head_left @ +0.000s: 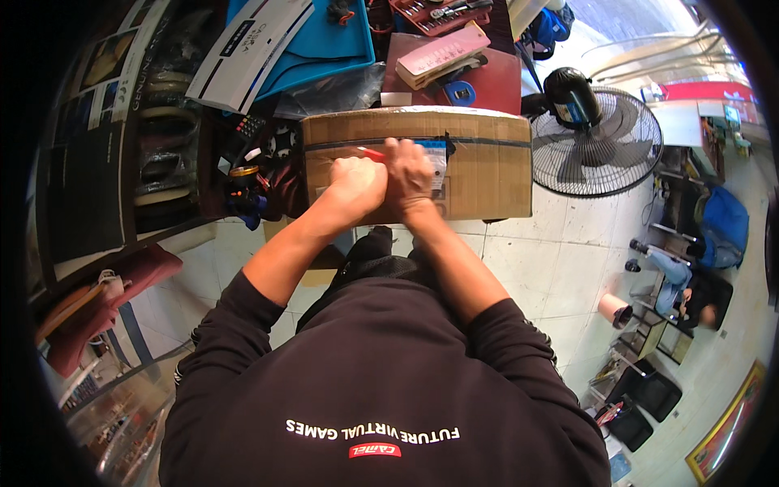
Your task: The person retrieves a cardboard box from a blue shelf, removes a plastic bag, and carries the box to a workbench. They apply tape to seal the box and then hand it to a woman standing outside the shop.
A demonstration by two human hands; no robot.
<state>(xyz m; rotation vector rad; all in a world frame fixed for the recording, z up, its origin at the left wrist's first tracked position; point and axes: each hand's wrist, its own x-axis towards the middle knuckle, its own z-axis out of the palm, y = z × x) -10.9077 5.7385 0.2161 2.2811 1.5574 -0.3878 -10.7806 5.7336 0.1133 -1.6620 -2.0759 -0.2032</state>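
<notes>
A brown cardboard box [487,174] lies in front of me, a dark strip of tape running along it. My left hand [357,183] is closed in a fist over the box's left half; anything inside its fingers is hidden. Beside it, almost touching, my right hand [411,172] has its fingers curled. A slim red tool [372,153] sticks out of the right hand toward the left, over the tape; its exact kind is too small to tell. A white and blue label [438,162] on the box is partly covered by the right hand.
Behind the box are a blue tray [349,53], a pink-topped box [442,55], a blue tape measure [460,93] and a red tool case [442,16]. A black fan [596,146] stands at right. Shelves [122,231] line the left. Another person [702,300] sits far right.
</notes>
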